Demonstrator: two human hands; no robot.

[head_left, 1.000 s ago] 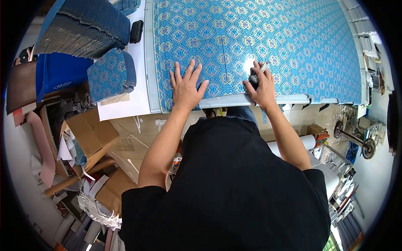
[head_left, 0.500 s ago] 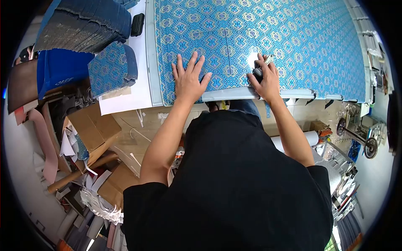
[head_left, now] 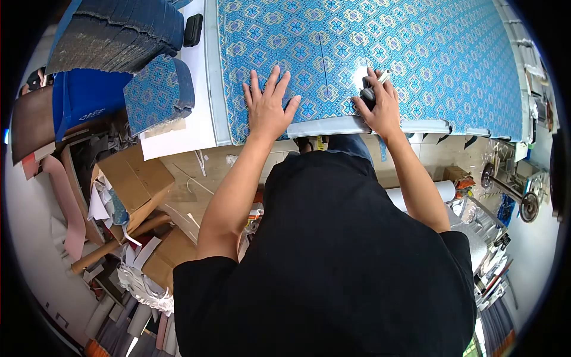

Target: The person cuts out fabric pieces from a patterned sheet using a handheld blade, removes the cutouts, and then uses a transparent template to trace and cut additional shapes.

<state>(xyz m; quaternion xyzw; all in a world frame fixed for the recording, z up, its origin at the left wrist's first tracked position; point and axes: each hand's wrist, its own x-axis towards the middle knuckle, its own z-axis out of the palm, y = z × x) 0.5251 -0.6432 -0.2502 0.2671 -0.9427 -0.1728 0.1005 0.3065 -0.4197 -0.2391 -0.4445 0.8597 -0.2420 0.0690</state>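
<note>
Blue patterned fabric lies flat over the table, with thin dark lines running across it between and beyond my hands. My left hand presses flat on the fabric near the front edge, fingers spread, holding nothing. To the right, my right hand curls around a small dark hand tool with a pale, pen-like part sticking out past the fingers. Its exact kind is partly hidden by the fingers. This hand rests low on the fabric, beside a bright light reflection.
Stacks of cut blue pieces stand at the left, near a black case on white sheeting. A blue bin sits beyond them. Cardboard boxes and scraps crowd the floor at left. A metal rail edges the table.
The view has shifted slightly. My right hand has turned a little with the tool in its grip, while my left hand stays flat in nearly the same place on the fabric.
</note>
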